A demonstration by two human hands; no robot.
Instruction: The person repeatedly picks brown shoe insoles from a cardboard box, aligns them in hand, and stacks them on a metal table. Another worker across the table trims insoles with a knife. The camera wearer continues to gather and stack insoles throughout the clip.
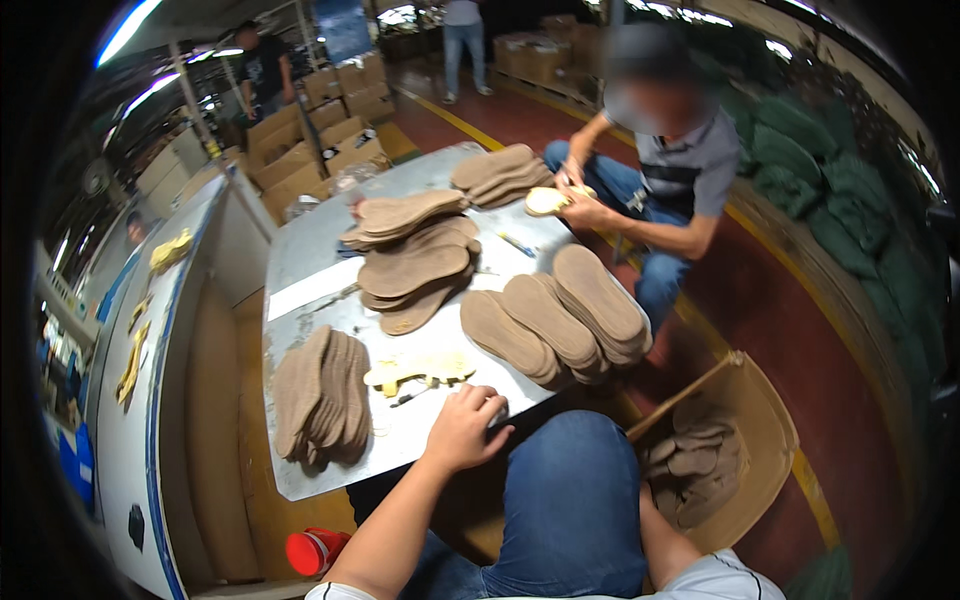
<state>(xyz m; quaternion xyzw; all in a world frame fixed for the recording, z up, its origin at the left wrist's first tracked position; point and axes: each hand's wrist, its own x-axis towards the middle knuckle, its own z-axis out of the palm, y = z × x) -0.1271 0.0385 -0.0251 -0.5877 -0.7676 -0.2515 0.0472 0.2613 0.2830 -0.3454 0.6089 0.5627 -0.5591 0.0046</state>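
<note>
My left hand (466,428) is at the near edge of the metal table, fingers curled round a small dark, shiny thing (498,414) that I cannot make out. Just beyond its fingertips lies a pale yellow, sole-shaped piece (420,371) with uneven edges. Below that piece is a thin dark tool (408,398). My right forearm (664,535) passes behind my raised knee, which hides the right hand. Brown insoles stand in a leaning stack (322,395) left of the yellow piece, and more lie in piles (555,325) to its right.
Further insole piles (415,260) cover the table's (300,250) middle and far end. Across it, a seated person (660,190) handles a yellow sole piece (546,201). An open carton (770,440) of brown pieces stands at my right; a red container (316,552) sits at lower left.
</note>
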